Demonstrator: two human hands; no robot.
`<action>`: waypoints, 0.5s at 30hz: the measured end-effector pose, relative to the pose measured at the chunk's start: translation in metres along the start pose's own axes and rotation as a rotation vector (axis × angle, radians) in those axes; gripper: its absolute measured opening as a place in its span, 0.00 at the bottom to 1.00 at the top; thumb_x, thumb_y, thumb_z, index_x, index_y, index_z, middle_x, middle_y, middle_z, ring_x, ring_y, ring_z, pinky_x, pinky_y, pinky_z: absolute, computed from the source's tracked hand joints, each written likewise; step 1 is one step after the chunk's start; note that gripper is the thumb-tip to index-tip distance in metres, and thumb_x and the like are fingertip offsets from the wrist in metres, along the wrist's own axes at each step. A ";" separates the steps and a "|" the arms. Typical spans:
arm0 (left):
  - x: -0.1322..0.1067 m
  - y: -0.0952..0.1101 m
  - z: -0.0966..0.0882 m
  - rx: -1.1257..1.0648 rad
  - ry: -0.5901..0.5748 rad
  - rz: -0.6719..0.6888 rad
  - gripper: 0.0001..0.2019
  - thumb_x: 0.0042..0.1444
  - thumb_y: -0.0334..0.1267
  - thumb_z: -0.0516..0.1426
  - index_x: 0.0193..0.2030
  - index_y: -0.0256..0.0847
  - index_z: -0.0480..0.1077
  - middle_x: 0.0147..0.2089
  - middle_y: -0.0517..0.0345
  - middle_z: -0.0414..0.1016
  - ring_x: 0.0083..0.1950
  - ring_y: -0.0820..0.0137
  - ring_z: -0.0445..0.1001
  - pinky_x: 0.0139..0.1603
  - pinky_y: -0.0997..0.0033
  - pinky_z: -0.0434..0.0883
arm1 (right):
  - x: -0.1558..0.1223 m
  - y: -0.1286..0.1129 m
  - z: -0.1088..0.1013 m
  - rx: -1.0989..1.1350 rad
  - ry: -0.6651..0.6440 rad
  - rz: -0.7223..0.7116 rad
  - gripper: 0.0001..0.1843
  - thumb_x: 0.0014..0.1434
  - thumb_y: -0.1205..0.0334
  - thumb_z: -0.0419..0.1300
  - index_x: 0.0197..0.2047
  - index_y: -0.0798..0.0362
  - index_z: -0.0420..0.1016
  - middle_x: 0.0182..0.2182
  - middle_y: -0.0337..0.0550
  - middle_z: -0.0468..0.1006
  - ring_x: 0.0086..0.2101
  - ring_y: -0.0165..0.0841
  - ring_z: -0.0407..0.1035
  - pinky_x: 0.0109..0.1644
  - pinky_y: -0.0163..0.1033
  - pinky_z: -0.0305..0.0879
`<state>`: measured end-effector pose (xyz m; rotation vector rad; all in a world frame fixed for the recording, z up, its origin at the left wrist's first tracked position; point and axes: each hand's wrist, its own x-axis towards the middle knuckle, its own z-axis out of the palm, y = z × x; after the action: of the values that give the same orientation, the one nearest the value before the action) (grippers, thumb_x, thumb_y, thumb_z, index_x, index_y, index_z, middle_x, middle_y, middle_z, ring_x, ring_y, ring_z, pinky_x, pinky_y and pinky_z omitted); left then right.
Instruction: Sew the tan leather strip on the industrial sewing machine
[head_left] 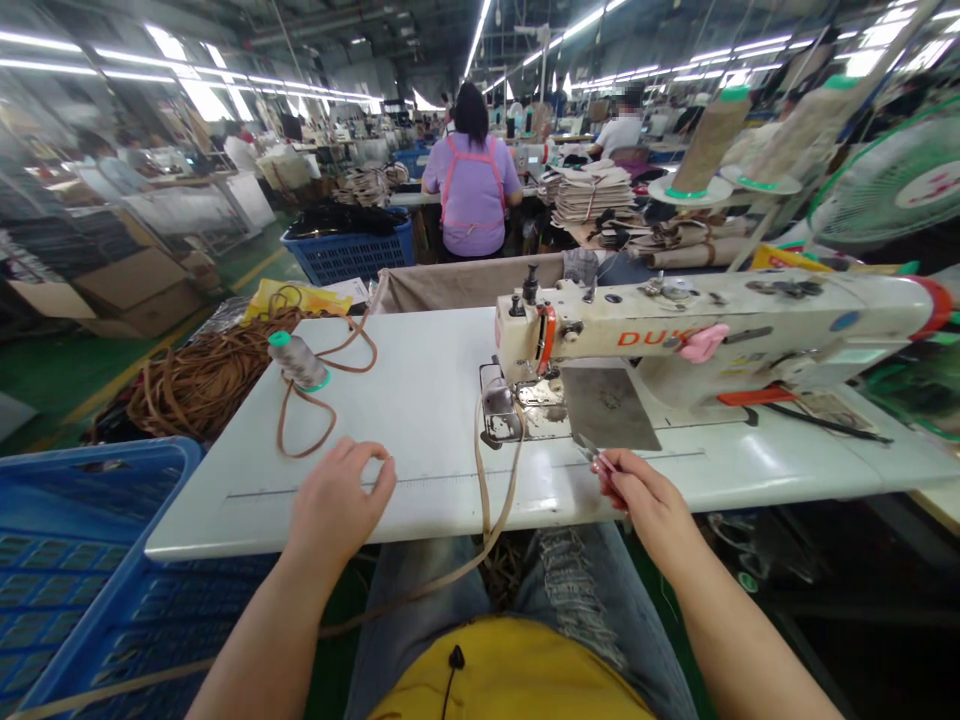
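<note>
Right hand (636,488) gripped pink-handled snips (606,465) before the sewing machine (712,350) while the half-curled left hand (334,500), its hold unclear to me, hovered over the table (420,400), and I, operating remotely, judged the blades (586,448) best angled off the tan strap (513,486) trailing from near the needle plate (543,412).

A sewing machine (645,315), thread cones (709,140) and, apparently, distant workers (621,134) show a factory.
</note>
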<state>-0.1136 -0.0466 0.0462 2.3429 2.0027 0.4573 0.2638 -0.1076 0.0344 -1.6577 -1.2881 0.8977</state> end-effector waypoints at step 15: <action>-0.017 0.030 0.061 -0.467 -0.018 0.291 0.11 0.69 0.45 0.54 0.44 0.47 0.76 0.54 0.52 0.78 0.58 0.57 0.75 0.61 0.51 0.73 | 0.059 0.015 -0.067 0.292 0.414 -0.070 0.36 0.51 0.29 0.68 0.51 0.48 0.70 0.38 0.41 0.81 0.31 0.36 0.80 0.32 0.41 0.80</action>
<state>-0.0726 -0.0581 -0.0098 2.3132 1.3536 0.8089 0.3427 -0.0642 0.0443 -1.4606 -0.8808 0.6235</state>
